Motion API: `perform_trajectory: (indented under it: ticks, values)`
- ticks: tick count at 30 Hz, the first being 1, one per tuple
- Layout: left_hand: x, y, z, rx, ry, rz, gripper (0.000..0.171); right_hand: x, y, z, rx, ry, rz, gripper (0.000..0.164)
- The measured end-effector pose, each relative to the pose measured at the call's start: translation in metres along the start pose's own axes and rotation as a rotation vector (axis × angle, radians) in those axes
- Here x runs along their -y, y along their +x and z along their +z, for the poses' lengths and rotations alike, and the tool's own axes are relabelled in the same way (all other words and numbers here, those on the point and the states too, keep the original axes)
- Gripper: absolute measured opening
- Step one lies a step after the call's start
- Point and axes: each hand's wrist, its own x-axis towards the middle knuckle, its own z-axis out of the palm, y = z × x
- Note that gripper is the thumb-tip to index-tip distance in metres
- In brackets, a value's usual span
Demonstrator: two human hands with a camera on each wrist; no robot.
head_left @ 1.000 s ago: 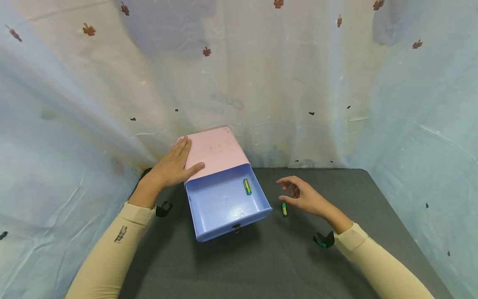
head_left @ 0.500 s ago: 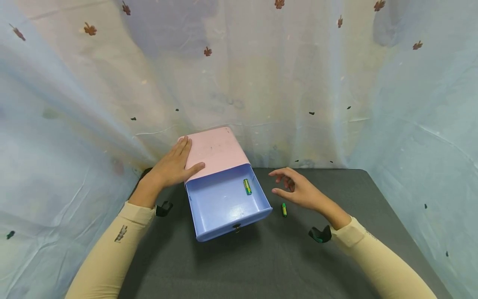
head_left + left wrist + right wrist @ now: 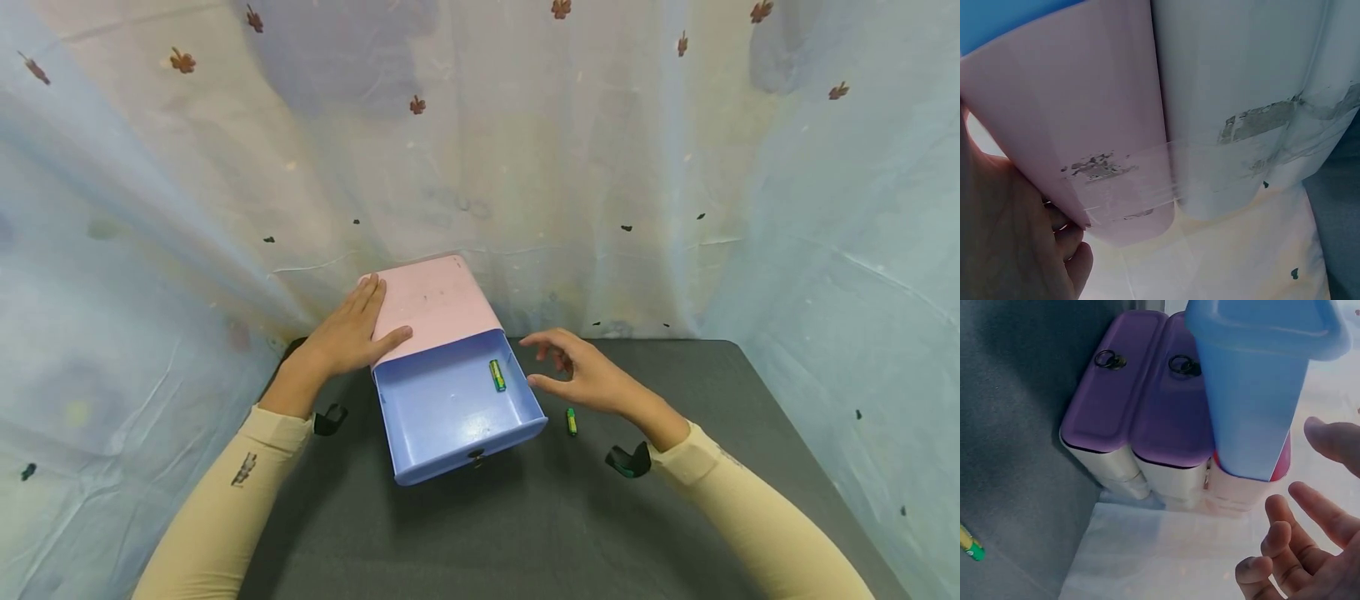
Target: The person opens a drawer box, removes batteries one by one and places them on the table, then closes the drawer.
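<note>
In the head view a pink drawer casing (image 3: 435,304) stands at the table's far side with its light blue drawer (image 3: 427,417) pulled out. My left hand (image 3: 341,337) rests flat on the casing's top at its left edge, thumb spread. One green and yellow battery (image 3: 498,376) lies inside the drawer, by its right wall. A second battery (image 3: 572,422) lies on the table, right of the drawer front. My right hand (image 3: 588,375) hovers beside the drawer's right wall, fingers loosely bent and thumb apart, holding nothing. The right wrist view shows its fingers (image 3: 1275,534) spread near the blue drawer.
Beneath the pulled-out drawer are two closed purple drawers (image 3: 1104,394) with ring pulls, in pale casings. Clear tape (image 3: 1129,190) joins the casings. A dark grey cloth covers the table (image 3: 480,542). A patterned curtain (image 3: 525,167) hangs behind and at both sides.
My right hand has moved left and slightly away from me, from above the table battery to the drawer's right wall. The left hand, drawer and both batteries stay put.
</note>
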Motion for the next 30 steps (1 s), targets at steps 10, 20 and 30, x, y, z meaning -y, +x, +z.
perform_trajectory:
  ticks: [10, 20, 30]
  values:
    - [0.000, 0.000, 0.000, -0.004, -0.008, -0.001, 0.108, 0.008, 0.011, 0.006, 0.058, -0.035, -0.008, 0.061]
    - [0.002, 0.002, 0.003, -0.017, -0.013, -0.004, 0.109, 0.009, 0.019, 0.012, 0.100, -0.047, -0.035, 0.061]
    - [-0.001, 0.000, 0.000, -0.013, -0.008, -0.003, 0.107, 0.018, 0.025, 0.015, 0.160, -0.131, 0.015, 0.062]
